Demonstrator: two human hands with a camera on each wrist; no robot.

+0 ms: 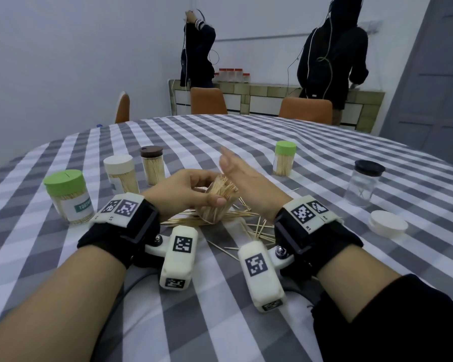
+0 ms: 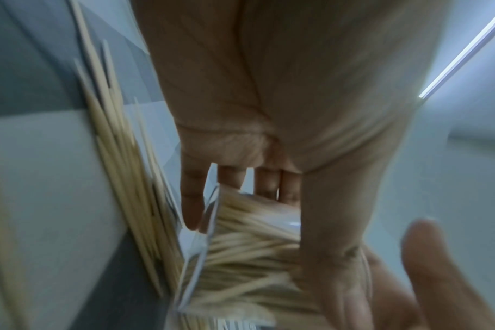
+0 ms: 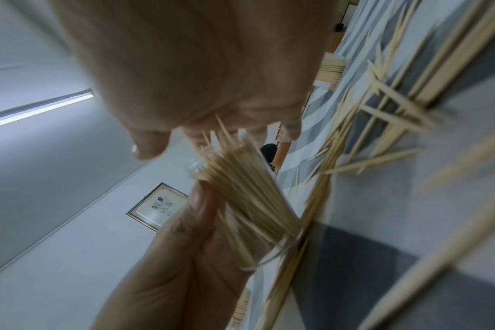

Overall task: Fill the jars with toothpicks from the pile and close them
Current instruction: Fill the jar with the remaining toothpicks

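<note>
A clear jar (image 1: 211, 205) crammed with toothpicks is gripped by the left hand (image 1: 186, 190) at table centre, above the loose pile (image 1: 249, 226) at six o'clock of it. A spill is judged likely: the sticks fan out past the rim, and a tilt or hard press could scatter them. The right hand (image 1: 249, 184) is held flat, fingers straight, against the fanned tips. A white lid (image 1: 387, 223) lies at three o'clock.

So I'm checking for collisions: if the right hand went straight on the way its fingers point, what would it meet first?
Probably the toothpick tips sticking from the jar in the left hand; the right hand is almost touching them.
</note>
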